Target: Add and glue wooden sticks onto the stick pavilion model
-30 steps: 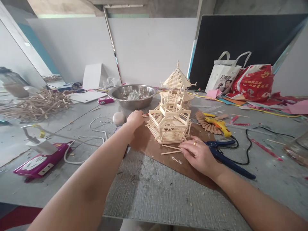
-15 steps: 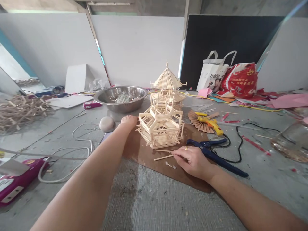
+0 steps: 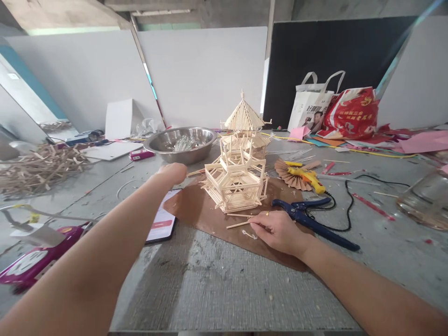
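A pagoda model point(image 3: 241, 186) built of thin wooden sticks stands upright on a brown board point(image 3: 206, 226). In front of its base, my right hand point(image 3: 278, 232) rests on the board with thumb and fingers closed at the ends of two thin wooden sticks point(image 3: 237, 225). A blue cutter point(image 3: 308, 217) lies just beyond this hand. Left of the model is my left hand point(image 3: 174, 173), its fingers hidden from view. Thin sticks point(image 3: 196, 172) show between it and the model; whether it holds them is unclear. Below my left forearm lies a phone point(image 3: 163, 226) with its screen lit.
A steel basin point(image 3: 182, 144) sits behind my left hand. On the right are a yellow glue gun point(image 3: 308, 179) with a black cord, a folded paper fan point(image 3: 285, 177) and a glass jar point(image 3: 425, 200). A purple power strip point(image 3: 38, 256) and paper strips point(image 3: 45, 168) are left.
My left hand has moved left, away from the model, and the phone is uncovered. The round pale stone is now hidden behind my arm. My right hand stays at the sticks.
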### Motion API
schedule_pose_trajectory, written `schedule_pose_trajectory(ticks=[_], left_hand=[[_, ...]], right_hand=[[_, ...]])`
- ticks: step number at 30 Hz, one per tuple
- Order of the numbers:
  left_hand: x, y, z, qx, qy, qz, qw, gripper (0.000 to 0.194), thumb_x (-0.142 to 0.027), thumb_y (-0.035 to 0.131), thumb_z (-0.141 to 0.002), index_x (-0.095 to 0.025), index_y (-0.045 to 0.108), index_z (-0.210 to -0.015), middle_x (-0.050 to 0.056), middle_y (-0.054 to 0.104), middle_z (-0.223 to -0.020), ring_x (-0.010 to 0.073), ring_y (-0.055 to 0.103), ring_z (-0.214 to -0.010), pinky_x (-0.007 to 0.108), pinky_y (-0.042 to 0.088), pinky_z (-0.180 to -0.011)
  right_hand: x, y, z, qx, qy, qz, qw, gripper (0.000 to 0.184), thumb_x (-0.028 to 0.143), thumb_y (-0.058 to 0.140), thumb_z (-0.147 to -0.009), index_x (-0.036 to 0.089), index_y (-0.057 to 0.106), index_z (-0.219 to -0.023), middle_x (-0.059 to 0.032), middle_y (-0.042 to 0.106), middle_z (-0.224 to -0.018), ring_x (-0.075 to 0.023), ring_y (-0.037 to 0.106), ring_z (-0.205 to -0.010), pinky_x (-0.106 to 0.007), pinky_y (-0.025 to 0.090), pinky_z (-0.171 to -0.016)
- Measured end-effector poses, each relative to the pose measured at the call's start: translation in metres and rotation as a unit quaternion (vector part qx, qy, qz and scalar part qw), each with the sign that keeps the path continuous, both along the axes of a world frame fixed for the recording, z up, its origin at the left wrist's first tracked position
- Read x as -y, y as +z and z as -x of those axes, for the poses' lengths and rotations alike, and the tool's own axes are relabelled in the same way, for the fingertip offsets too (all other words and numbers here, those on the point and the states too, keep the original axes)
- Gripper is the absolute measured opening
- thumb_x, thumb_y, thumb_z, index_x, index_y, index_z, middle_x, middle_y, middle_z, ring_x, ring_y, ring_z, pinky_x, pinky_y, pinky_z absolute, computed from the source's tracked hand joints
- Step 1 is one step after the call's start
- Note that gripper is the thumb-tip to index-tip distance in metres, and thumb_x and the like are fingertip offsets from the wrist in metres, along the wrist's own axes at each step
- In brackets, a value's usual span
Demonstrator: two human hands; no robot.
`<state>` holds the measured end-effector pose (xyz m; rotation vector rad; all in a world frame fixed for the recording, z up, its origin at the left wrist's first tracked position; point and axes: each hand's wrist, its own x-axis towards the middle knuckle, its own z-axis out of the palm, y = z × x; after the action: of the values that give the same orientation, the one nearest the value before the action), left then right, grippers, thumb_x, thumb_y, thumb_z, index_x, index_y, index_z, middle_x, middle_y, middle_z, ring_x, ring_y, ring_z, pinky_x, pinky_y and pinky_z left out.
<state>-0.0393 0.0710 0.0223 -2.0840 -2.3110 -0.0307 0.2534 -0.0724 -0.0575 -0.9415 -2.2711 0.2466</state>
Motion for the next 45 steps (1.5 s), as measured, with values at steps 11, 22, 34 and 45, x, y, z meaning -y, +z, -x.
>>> schedule_pose_trajectory(ticks=[11, 22, 34, 45], left_hand=[[0.116, 0.025, -0.003, 0.142, 0.009, -0.242, 0.960, 0.015, -0.031, 0.041, -0.076, -0.021, 0.051, -0.079, -0.003, 0.051, -0.062, 0.0100, 0.044, -0.057, 0.019, 0.035, -0.056], [0.173, -0.046, -0.128, 0.425, -0.342, 0.088, 0.834, 0.017, -0.029, 0.034, -0.082, -0.018, 0.044, -0.072, -0.001, 0.056, -0.058, 0.0088, 0.048, -0.051, 0.021, 0.038, -0.051], [0.165, -0.068, -0.115, 0.337, -0.331, 0.003, 0.882, 0.026, -0.033, 0.039, -0.081, -0.017, 0.053, -0.065, -0.002, 0.050, -0.056, 0.0077, 0.042, -0.050, 0.019, 0.033, -0.048], [0.148, -0.060, -0.100, 0.241, -0.343, 0.034, 0.907, 0.027, -0.032, 0.041, -0.078, -0.018, 0.055, -0.059, 0.000, 0.055, -0.056, 0.0099, 0.046, -0.051, 0.022, 0.031, -0.050]], right_hand=[[0.000, -0.001, -0.001, -0.063, 0.006, 0.031, 0.998, 0.020, 0.022, 0.042, -0.080, 0.020, 0.061, -0.085, -0.0020, 0.066, -0.078, -0.0111, 0.059, -0.071, -0.021, 0.043, -0.066], [0.016, 0.015, 0.004, -0.274, 0.013, 0.114, 0.955, 0.025, 0.032, 0.034, -0.085, 0.019, 0.052, -0.097, -0.0058, 0.060, -0.093, -0.0144, 0.057, -0.081, -0.027, 0.044, -0.076], [-0.001, 0.043, -0.033, -0.115, -0.035, 0.000, 0.993, 0.015, 0.031, 0.041, -0.082, 0.022, 0.053, -0.084, -0.0026, 0.058, -0.074, -0.0130, 0.056, -0.069, -0.026, 0.044, -0.067], [-0.032, 0.020, -0.050, 0.123, -0.086, 0.139, 0.979, 0.025, 0.040, 0.047, -0.076, 0.022, 0.064, -0.071, 0.0011, 0.064, -0.062, -0.0122, 0.056, -0.056, -0.022, 0.038, -0.052]])
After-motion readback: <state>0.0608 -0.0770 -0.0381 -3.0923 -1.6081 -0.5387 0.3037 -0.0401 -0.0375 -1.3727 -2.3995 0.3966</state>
